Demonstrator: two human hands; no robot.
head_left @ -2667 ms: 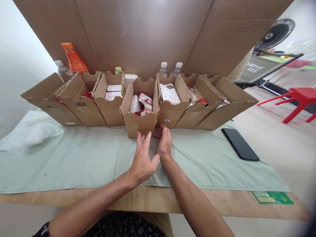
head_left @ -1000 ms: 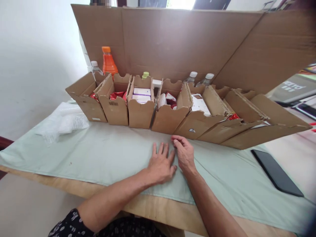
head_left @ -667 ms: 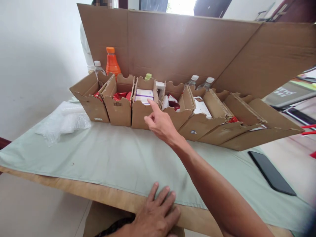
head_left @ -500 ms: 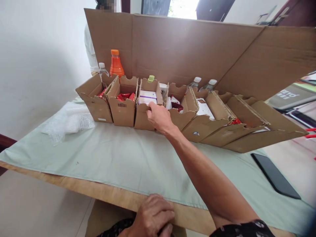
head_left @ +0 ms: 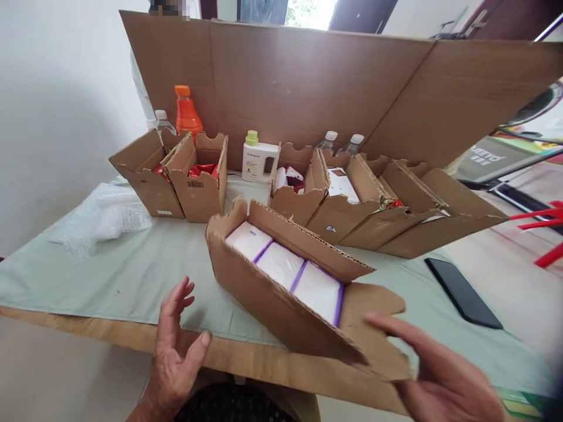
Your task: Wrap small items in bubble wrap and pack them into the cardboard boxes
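Note:
A narrow open cardboard box (head_left: 272,302) lies slantwise near the front of the table, outside the row of boxes. Inside it sit three white packs with purple edges (head_left: 281,264). My right hand (head_left: 444,363) grips the box's near right end, thumb below and fingers over the cut-out flap. To the left of the box, over the table's front edge, my left hand (head_left: 178,343) is open with fingers apart, touching nothing. In the gap of the row, a white jug with a green cap (head_left: 259,161) shows at the back.
Cardboard boxes (head_left: 204,196) stand left of the gap and several more (head_left: 299,205) to its right. A tall cardboard sheet (head_left: 316,88) rises behind, with an orange bottle (head_left: 188,114) before it. Bubble wrap (head_left: 105,217) lies left, a black phone (head_left: 461,293) right. Someone stands behind the sheet.
My right hand has pulled the box with the white packs out of the row, forward and to the right, and turned it. My left hand has risen and opened. The white jug is now uncovered.

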